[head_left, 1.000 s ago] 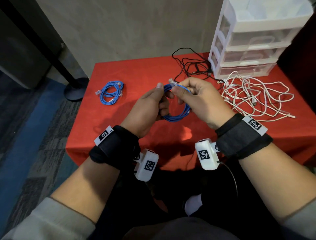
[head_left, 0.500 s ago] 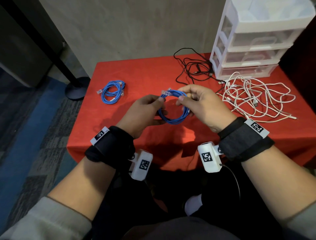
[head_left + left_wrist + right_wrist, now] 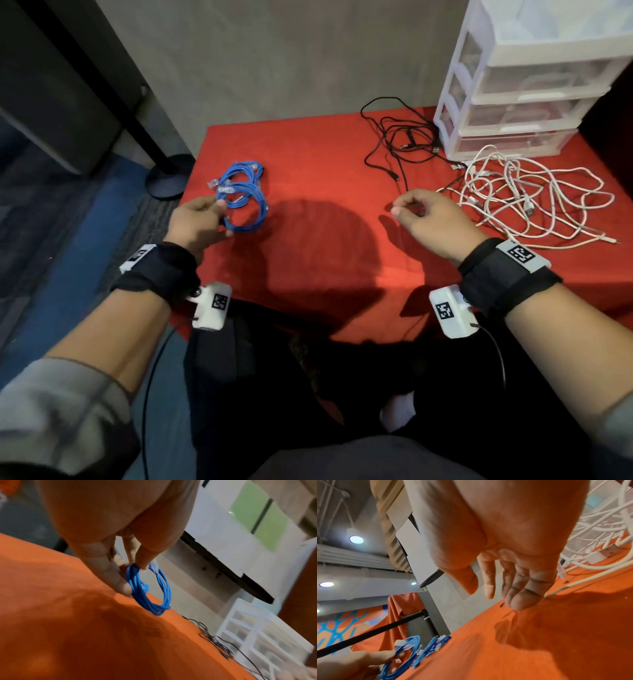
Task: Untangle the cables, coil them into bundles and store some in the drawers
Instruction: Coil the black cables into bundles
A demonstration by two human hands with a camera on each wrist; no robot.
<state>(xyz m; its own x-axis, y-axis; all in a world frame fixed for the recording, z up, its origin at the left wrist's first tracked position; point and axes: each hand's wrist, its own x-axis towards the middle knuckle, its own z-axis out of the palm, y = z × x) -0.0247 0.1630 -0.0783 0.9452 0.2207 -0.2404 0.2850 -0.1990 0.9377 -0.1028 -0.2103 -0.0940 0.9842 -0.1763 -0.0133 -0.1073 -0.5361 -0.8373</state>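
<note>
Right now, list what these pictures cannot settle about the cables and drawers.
- Drawer unit: contents unclear in the head view behind frosted fronts; blurred in the left wrist view.
- Blue coil in the left hand: whether it touches the second blue coil beyond it; they overlap.
- Black cables and white cables: number of cables, too tangled to tell.

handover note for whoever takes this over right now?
Left hand grips a coiled blue cable low over the red table, beside another blue coil.
Right hand is free, fingers loosely curled, near the black cables.
Done: two blue coils.
Left: set this coil down, untangle and coil the black cables and the white cables, then store some in the drawers, all shut.
</note>
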